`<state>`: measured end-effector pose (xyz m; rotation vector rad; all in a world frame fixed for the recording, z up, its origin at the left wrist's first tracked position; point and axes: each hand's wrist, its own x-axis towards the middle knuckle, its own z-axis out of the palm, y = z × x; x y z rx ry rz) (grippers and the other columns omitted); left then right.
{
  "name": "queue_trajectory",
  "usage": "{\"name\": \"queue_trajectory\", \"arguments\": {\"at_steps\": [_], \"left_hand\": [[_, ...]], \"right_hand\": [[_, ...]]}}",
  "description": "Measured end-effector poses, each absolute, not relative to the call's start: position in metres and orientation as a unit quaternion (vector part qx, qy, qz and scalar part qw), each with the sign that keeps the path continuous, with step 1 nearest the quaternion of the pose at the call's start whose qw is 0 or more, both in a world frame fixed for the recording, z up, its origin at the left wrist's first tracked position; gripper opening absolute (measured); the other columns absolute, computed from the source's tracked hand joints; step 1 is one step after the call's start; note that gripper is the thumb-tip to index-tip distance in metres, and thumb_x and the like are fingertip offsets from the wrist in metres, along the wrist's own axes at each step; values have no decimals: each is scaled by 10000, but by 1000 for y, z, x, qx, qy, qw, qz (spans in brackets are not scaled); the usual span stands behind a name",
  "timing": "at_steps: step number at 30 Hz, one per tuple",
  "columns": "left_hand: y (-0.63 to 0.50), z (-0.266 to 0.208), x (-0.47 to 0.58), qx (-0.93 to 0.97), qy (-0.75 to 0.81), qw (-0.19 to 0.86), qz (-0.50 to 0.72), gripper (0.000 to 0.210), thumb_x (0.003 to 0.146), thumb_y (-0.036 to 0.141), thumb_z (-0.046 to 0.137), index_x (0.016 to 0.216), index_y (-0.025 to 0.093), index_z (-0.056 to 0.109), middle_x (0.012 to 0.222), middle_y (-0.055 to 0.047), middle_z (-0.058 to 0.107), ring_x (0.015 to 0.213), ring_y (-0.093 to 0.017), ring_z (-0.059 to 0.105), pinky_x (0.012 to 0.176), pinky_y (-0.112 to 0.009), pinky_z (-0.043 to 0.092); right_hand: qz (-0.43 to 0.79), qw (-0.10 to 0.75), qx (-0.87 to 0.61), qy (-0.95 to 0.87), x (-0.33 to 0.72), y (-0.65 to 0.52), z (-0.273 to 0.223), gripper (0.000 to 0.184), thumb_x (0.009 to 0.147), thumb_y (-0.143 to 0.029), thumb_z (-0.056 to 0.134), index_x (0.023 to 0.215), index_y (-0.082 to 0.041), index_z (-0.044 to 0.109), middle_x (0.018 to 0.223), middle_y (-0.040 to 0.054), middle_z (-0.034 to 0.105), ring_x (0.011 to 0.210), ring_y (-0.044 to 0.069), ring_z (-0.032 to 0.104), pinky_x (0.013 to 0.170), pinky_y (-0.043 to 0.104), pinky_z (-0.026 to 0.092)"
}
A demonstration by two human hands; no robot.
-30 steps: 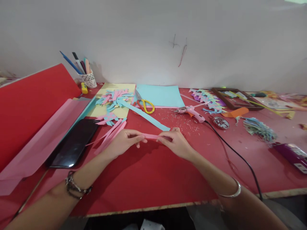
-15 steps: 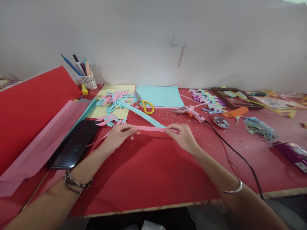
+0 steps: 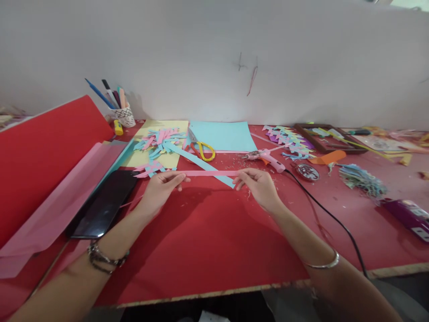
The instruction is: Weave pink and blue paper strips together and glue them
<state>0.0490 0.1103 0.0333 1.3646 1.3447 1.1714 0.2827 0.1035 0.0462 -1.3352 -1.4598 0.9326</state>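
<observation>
Just beneath pink strip, blue strip

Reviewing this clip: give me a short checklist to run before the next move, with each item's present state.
1. Left hand pinches one end of the pink strip: ok.
2. Right hand pinches the other end: ok.
3. Pink strip runs straight between the hands: ok.
4. Blue strip well away from the right hand: not ok, its near end lies close by the fingertips.
5. Scissors out of the hands: ok, lying beyond the pink strip.
6. Glue gun cold: cannot tell; it lies on its side, not held.
</observation>
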Motion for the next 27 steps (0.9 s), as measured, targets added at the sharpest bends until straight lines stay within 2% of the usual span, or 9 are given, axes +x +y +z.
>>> {"name": "queue_trajectory", "arguments": {"at_steps": [5, 11, 16, 22, 27], "left_hand": [[110, 36, 49, 547, 547, 420, 475, 227, 643, 396, 589, 630, 175, 642, 580, 4, 605, 495, -93, 458, 564, -236, 414], [110, 38, 49, 547, 543, 427, 472, 238, 648, 394, 579, 623, 166, 642, 565, 1, 604, 485, -90, 457, 550, -233, 411], [109, 39, 50, 553, 543, 413, 478, 250, 654, 404, 564, 607, 165, 618, 525, 19, 558, 476, -88, 449, 525, -227, 390], [111, 42, 47, 551, 552, 371, 503, 259, 657, 430, 511, 577, 185, 537, 483, 35, 486, 481, -105, 453, 522, -235, 407], [108, 55, 42, 538, 564, 315, 542, 203, 701, 389, 439, 630, 207, 492, 580, 15, 522, 582, -131, 502, 616, -254, 440]], "right_hand": [[291, 412, -539, -675, 286, 103, 45, 246, 801, -344, 424, 644, -177, 513, 577, 10, 607, 463, 86, 528, 443, 196, 353], [139, 353, -521, -764, 293, 104, 49, 249, 816, -264, 353, 577, -197, 364, 510, -28, 444, 468, 79, 417, 496, 204, 298], [147, 341, -497, -784, 291, 105, 51, 243, 811, -264, 327, 577, -205, 295, 512, -40, 351, 473, 81, 343, 490, 208, 257], [181, 356, -495, -771, 291, 105, 53, 256, 808, -295, 317, 569, -208, 290, 508, -40, 340, 473, 84, 328, 484, 207, 262], [187, 344, -487, -781, 291, 104, 56, 271, 834, -297, 298, 583, -204, 345, 519, -33, 379, 488, 94, 367, 498, 210, 285]]}}
